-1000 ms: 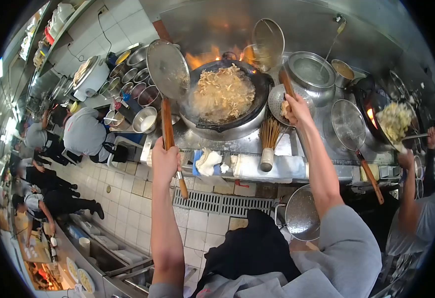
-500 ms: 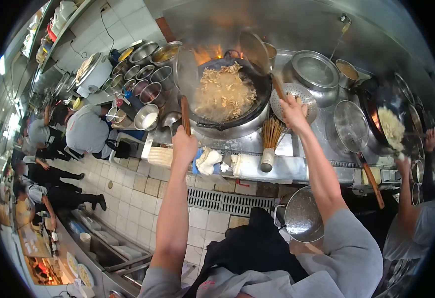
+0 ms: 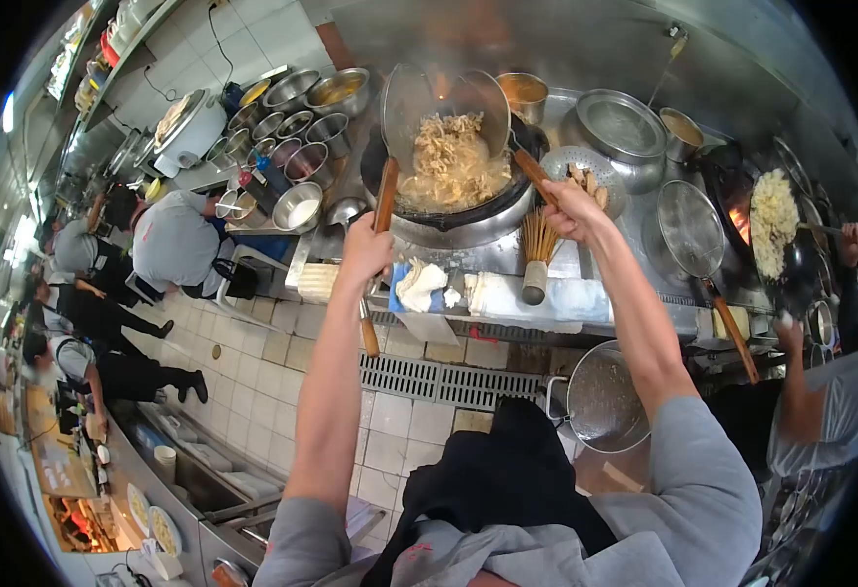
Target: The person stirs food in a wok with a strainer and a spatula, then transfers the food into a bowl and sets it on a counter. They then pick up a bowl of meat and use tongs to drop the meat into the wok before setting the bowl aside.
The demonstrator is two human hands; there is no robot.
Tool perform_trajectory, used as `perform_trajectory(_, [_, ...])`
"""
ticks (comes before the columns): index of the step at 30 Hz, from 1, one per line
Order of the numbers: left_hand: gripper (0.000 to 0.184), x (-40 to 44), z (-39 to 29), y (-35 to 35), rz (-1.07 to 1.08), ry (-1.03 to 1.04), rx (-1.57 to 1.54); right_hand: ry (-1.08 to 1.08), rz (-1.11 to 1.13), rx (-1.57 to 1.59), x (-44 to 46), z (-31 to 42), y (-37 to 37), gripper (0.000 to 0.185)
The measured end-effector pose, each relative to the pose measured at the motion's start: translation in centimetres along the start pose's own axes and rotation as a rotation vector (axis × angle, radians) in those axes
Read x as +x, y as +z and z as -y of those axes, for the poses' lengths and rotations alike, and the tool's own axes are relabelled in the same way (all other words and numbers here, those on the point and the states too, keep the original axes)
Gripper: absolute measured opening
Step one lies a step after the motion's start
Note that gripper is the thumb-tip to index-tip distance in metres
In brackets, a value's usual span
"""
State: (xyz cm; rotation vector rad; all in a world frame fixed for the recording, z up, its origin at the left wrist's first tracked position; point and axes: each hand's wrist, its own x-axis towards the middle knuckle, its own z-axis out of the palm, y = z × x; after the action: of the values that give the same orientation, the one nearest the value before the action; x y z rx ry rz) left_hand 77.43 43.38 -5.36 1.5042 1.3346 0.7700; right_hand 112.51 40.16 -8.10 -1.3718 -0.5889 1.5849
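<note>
While my left hand (image 3: 365,252) has its fingers closed around the wooden handle (image 3: 387,191) of a round metal mesh strainer (image 3: 401,110), my right hand (image 3: 576,207) grips a second wooden-handled strainer (image 3: 487,106). Both tilt over browned food strips (image 3: 448,161) in the black wok (image 3: 374,168), upper middle of the frame.

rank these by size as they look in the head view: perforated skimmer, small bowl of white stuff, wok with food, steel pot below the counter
1. Wok
2. Steel pot
3. Perforated skimmer
4. Small bowl
</note>
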Motion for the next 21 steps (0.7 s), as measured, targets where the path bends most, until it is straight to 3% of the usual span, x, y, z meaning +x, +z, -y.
perform_trajectory(6, [0.05,-5.0,-0.3,-2.9,0.024,0.104,0.108,-0.285,-0.163,-0.512,-9.2,0.4,1.5,0.033])
perform_trajectory(10, [0.052,-8.2,-0.1,-4.5,0.01,0.13,0.13,-0.349,-0.173,-0.751,-13.0,-0.1,1.0,0.034])
perform_trajectory(12, [0.053,-9.2,0.0,-5.5,0.018,0.115,0.122,-0.564,-0.197,-0.918,-13.1,-1.4,-0.7,0.038])
perform_trajectory(14, [0.053,-10.4,-0.4,-6.2,0.027,0.071,0.102,-0.593,-0.219,-1.053,-14.3,-2.3,-0.9,0.04])
perform_trajectory(16, [0.052,-11.4,-1.3,-6.8,0.036,0.004,0.071,-0.435,-0.243,-1.152,-18.1,-1.5,0.8,0.042])
perform_trajectory(19, [0.051,-10.5,-0.4,-7.2,0.068,0.028,-0.011,-0.484,-0.366,-1.449,-16.6,-4.1,0.5,0.042])
perform_trajectory(21, [0.049,-10.1,-0.1,-6.8,0.031,0.014,0.001,-0.499,-0.331,-1.367,-16.3,-3.4,0.7,0.045])
